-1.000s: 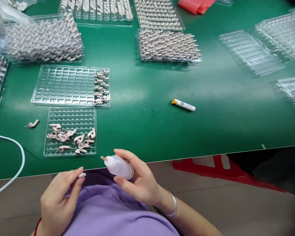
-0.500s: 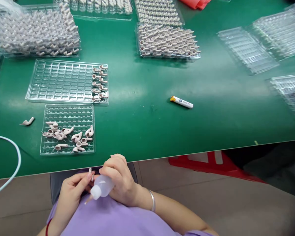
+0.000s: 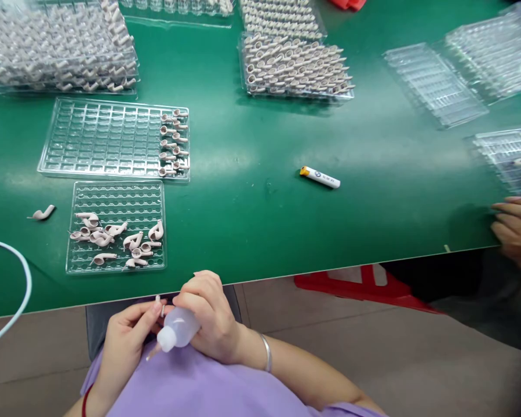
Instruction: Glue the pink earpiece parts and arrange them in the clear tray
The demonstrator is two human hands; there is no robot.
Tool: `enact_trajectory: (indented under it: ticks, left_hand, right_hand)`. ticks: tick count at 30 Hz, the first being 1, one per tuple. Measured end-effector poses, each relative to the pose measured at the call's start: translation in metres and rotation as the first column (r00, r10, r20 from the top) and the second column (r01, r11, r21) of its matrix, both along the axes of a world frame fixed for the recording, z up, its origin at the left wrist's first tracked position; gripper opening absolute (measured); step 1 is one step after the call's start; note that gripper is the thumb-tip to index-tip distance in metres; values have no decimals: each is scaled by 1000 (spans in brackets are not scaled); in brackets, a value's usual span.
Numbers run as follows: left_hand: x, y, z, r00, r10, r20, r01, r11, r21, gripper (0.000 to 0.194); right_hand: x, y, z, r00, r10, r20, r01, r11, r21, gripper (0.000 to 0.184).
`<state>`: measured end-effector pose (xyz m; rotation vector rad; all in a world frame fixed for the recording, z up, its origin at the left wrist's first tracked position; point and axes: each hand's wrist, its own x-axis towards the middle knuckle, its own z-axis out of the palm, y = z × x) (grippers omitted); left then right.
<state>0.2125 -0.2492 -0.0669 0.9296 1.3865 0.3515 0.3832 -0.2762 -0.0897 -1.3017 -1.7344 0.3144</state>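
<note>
Left hand: I see the left hand [image 3: 127,331] with its thumb and fingertips pinched on a small pale piece [image 3: 157,299].
Small pale piece: it is held just beside the near edge of the worktop [image 3: 243,226], toward the left corner, and mostly hidden by the fingers.
Right hand: the right hand [image 3: 214,324] is curled around a squeeze bottle [image 3: 182,325]; whether its fingertips also touch the piece, I cannot tell from here.
Squeeze bottle: tilted, its nozzle [image 3: 153,352] pointing down and left over the purple shirt [image 3: 203,382].
Small tray: I have the small tray [image 3: 116,200] near the worktop's near edge, on the left, with curved pale parts [image 3: 101,237] lying loosely in its lower half.
Long tray: just beyond it, the long tray [image 3: 99,139] carries similar parts at its right end.
Stray part: one curved part [image 3: 43,213] lies left of the small tray, near a white cable [image 3: 25,275].
Lighter: a white lighter [image 3: 321,176] with a yellow end lies well apart, right of both trays.
Right edge: I make out a co-worker's hand [image 3: 518,229] there; its grip I cannot tell.
</note>
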Motion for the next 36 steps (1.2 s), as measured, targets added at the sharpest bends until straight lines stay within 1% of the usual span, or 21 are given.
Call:
enact_trajectory:
  ticks: [6, 14, 16, 18, 19, 20, 21, 22, 23, 25, 26, 27, 28, 30, 32, 34, 35, 36]
  left_hand:
    - [2, -2, 1, 999, 45, -4, -45, 999, 23, 37]
    - [8, -5, 1, 993, 117, -8, -117, 993, 21, 40]
    - [7, -4, 1, 995, 98, -10, -98, 995, 33, 39]
    - [5, -3, 2, 999, 48, -7, -47, 997, 61, 36]
    - [3, -2, 3, 1000, 15, -10, -14, 995, 96, 33]
    - [1, 0, 5, 1000, -17, -23, 21, 987, 160, 29]
    - [-1, 1, 7, 998, -47, -47, 57, 966, 253, 24]
    - [-2, 2, 9, 994, -72, -82, 97, 924, 370, 18]
    - [-4, 4, 12, 988, -94, -123, 143, 858, 494, 13]
    - [-6, 6, 17, 972, -119, -202, 229, 680, 697, 6]
    - [-6, 7, 19, 964, -128, -232, 262, 597, 758, 7]
    - [-6, 8, 21, 957, -133, -257, 288, 528, 799, 10]
    - [-6, 9, 23, 952, -135, -276, 307, 472, 826, 13]
    - [-3, 15, 27, 940, -144, -309, 341, 392, 855, 16]
    - [2, 29, 32, 929, -151, -337, 368, 313, 875, 17]
    - [10, 55, 39, 917, -132, -376, 396, 201, 896, 14]
    - [15, 72, 44, 910, -105, -402, 413, 127, 902, 11]
    - [22, 93, 48, 900, -74, -430, 435, 68, 898, 7]
  right_hand:
    - [1, 0, -1, 1000, 3, 10, -3, 1000, 1, 22]
    - [0, -2, -1, 999, -13, 33, 13, 1000, 8, 24]
    - [0, -2, -2, 999, -5, 46, 4, 1000, 10, 25]
    - [3, 0, -1, 999, 28, 41, -27, 1000, -4, 26]
    - [6, 1, 0, 998, 55, 21, -55, 998, -15, 27]
    - [9, 2, 2, 996, 83, -15, -83, 996, -29, 28]
    - [13, 3, 4, 992, 107, -68, -111, 993, -48, 30]
    - [18, 4, 7, 984, 120, -132, -130, 989, -71, 30]
    - [23, 5, 10, 973, 120, -196, -141, 985, -99, 30]
    - [33, 7, 16, 952, 69, -299, -124, 978, -168, 30]
    - [38, 9, 19, 943, 33, -332, -104, 975, -198, 33]
    - [43, 10, 21, 934, 0, -357, -84, 972, -220, 35]
    - [47, 11, 22, 926, -30, -376, -63, 970, -233, 37]
    - [54, 15, 23, 914, -70, -399, -28, 972, -235, 37]
    - [60, 20, 21, 906, -105, -410, 9, 974, -228, 36]
    - [65, 26, 20, 893, -153, -424, 57, 972, -229, 36]
    - [67, 29, 19, 882, -178, -436, 78, 968, -237, 36]
    - [69, 33, 18, 871, -205, -446, 98, 963, -252, 36]
